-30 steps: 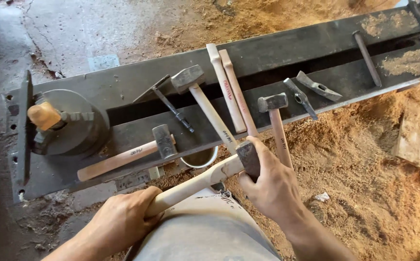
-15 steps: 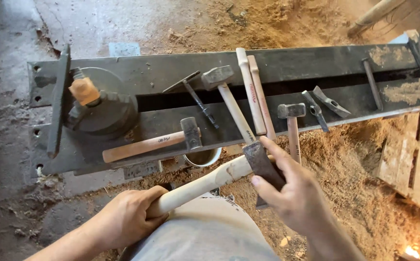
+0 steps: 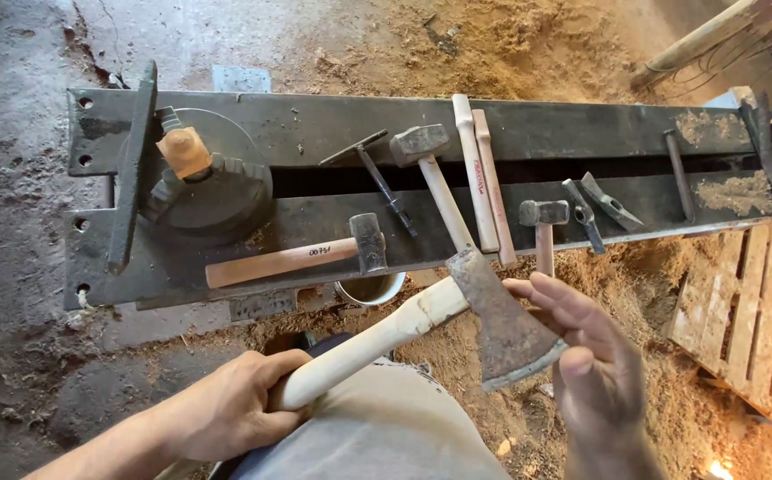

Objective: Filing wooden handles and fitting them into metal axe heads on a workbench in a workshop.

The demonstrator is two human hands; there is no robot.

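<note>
A workshop floor of grey concrete and loose sawdust [image 3: 528, 44] lies under a long, dark steel surface [image 3: 315, 116] that runs across the view.

Nearer than all that, over the person's lap, is a hatchet [image 3: 457, 320]. Its pale wooden handle runs from lower left up to the right, ending in a rusty head whose edge points down and right. The left hand [image 3: 226, 413] has its fingers wrapped tight round the lower part of the handle. The right hand [image 3: 586, 360] sits just right of the head, fingers spread and loosely curled, the thumb touching the blade near its edge; it cups the head, not clamping it. So the head lies just left of the right fingers and well up-right of the left ones.

Beyond the fingers, on the surface, lie a hammer [image 3: 301, 256], a bigger hammer [image 3: 430, 169], a small hammer [image 3: 543, 222], two bare handles [image 3: 479, 173] and a T-shaped key [image 3: 377, 178]. Far left stands a round chuck [image 3: 217, 191] gripping a wooden stub [image 3: 183, 151]. A wooden pallet [image 3: 750, 311] lies right.
</note>
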